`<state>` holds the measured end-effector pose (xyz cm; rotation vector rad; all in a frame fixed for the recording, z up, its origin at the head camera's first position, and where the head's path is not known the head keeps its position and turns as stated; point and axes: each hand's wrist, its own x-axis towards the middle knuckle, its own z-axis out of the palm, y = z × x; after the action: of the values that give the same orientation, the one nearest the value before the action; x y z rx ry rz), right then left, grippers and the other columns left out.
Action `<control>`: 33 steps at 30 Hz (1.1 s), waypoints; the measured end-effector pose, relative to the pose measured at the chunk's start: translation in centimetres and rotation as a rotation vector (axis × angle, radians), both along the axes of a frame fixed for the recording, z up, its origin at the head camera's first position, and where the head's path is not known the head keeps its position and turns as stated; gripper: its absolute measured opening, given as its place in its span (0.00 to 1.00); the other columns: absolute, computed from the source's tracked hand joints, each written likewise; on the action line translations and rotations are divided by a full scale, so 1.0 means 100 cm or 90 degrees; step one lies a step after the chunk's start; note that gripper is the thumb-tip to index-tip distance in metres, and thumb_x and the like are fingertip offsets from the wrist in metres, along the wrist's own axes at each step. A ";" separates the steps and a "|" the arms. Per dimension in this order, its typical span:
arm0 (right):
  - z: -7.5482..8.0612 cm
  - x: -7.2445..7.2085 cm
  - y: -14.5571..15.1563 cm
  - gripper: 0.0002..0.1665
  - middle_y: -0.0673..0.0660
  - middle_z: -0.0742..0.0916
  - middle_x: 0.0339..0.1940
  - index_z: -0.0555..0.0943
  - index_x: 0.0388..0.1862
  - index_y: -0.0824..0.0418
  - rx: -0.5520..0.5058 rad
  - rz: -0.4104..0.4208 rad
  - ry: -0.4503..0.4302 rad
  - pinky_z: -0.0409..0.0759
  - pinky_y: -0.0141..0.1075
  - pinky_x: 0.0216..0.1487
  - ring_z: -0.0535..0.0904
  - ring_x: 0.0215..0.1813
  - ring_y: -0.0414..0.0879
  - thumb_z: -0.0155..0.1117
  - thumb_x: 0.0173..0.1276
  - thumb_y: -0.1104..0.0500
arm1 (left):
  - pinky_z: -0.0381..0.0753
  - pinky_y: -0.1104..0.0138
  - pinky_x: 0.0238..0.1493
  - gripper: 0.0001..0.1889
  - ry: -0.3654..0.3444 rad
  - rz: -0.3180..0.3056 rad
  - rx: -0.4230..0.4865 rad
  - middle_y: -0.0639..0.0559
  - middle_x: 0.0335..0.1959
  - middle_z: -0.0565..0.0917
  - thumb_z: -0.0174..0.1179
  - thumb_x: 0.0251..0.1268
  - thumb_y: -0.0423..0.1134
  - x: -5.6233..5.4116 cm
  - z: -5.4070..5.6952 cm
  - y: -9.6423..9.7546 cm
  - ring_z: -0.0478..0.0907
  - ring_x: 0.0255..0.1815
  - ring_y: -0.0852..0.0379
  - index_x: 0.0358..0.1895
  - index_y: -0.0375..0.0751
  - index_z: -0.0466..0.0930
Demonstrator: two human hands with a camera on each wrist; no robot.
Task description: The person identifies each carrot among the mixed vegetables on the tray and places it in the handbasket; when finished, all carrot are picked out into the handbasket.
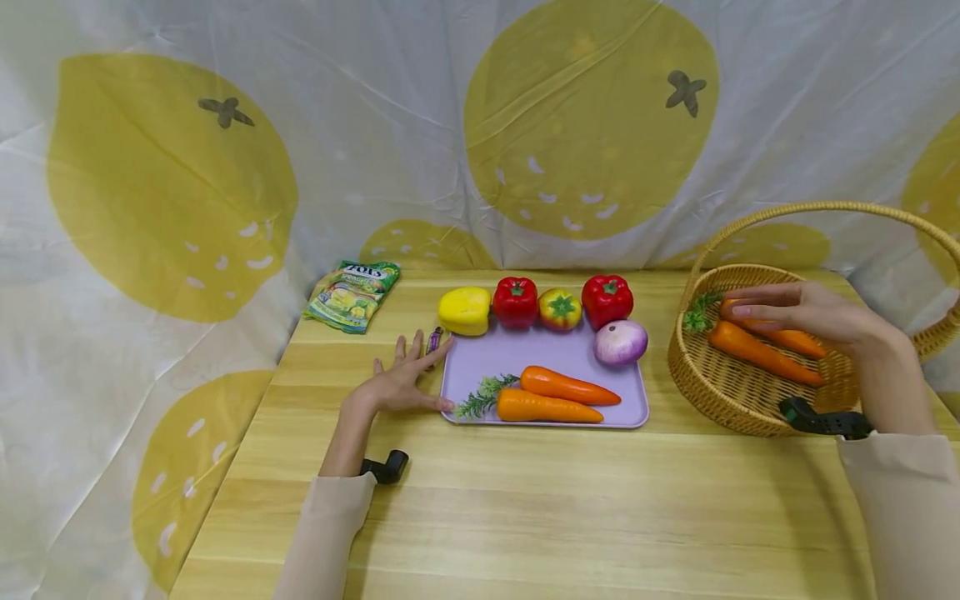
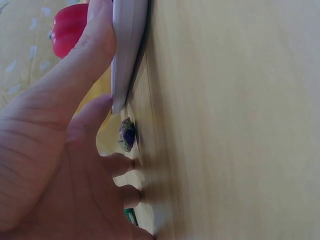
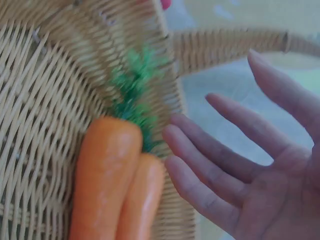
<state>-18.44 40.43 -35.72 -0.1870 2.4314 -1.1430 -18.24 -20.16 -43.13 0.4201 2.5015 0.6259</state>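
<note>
Two sleeves (image 1: 903, 508) show, left grip (image 1: 400, 383) spread touching one tray (image 1: 525, 350), right grip (image 1: 821, 317) spread near two carrots (image 1: 753, 350).

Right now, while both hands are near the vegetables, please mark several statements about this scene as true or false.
1. The bare left hand touches nothing. False: it touches the rectangular lilac tray.
2. The round wicker basket contains two long orange carrots. True.
3. The bare right hand grips one carrot. False: its fingers are spread, holding nothing.
4. In the head view, the glossy yellow pepper lies left of the round purple onion. True.
</note>
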 end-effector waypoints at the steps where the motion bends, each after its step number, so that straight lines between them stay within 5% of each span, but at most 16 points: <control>1: 0.004 0.003 -0.005 0.27 0.30 0.85 0.60 0.74 0.76 0.54 0.012 0.005 0.007 0.78 0.20 0.53 0.83 0.57 0.27 0.57 0.82 0.50 | 0.21 0.21 0.71 0.56 0.002 -0.001 0.001 0.37 0.85 0.24 0.70 0.59 0.65 0.000 0.000 0.000 0.15 0.83 0.30 0.85 0.66 0.42; 8: 0.027 0.026 -0.048 0.23 0.38 0.87 0.61 0.80 0.69 0.50 0.065 0.017 0.110 0.78 0.20 0.51 0.79 0.56 0.22 0.61 0.80 0.47 | 0.22 0.20 0.70 0.57 0.007 -0.006 0.001 0.37 0.85 0.24 0.70 0.59 0.66 0.000 -0.001 -0.001 0.16 0.83 0.29 0.85 0.66 0.42; 17: 0.033 0.046 -0.119 0.17 0.49 0.89 0.61 0.84 0.63 0.48 -0.071 0.089 0.160 0.81 0.25 0.57 0.84 0.62 0.40 0.61 0.79 0.55 | 0.22 0.20 0.69 0.56 0.010 -0.007 0.010 0.36 0.85 0.24 0.71 0.59 0.64 0.000 0.001 0.000 0.16 0.83 0.28 0.85 0.65 0.43; 24: 0.002 0.034 -0.178 0.24 0.52 0.83 0.69 0.79 0.69 0.48 -0.133 0.177 0.112 0.83 0.36 0.63 0.80 0.69 0.56 0.65 0.77 0.52 | 0.20 0.20 0.69 0.57 0.005 -0.004 0.014 0.36 0.85 0.23 0.72 0.59 0.63 0.000 0.000 -0.001 0.15 0.83 0.29 0.85 0.65 0.43; 29: -0.029 0.030 -0.212 0.27 0.59 0.81 0.72 0.77 0.72 0.56 -0.166 0.213 0.134 0.75 0.60 0.72 0.77 0.71 0.64 0.66 0.76 0.56 | 0.21 0.20 0.70 0.56 0.009 -0.006 0.013 0.36 0.85 0.24 0.71 0.59 0.64 0.000 0.000 -0.001 0.15 0.83 0.28 0.85 0.65 0.43; 33: -0.049 0.026 -0.230 0.28 0.61 0.81 0.72 0.77 0.72 0.58 -0.164 0.214 0.153 0.70 0.64 0.74 0.75 0.73 0.65 0.67 0.75 0.56 | 0.22 0.20 0.70 0.56 0.009 -0.005 0.013 0.35 0.85 0.24 0.72 0.59 0.64 0.000 0.001 0.000 0.16 0.83 0.28 0.85 0.65 0.43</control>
<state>-15.81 17.42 -40.60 -0.8236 2.3189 -1.3304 -18.23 -20.19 -43.08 0.4425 2.5079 0.6490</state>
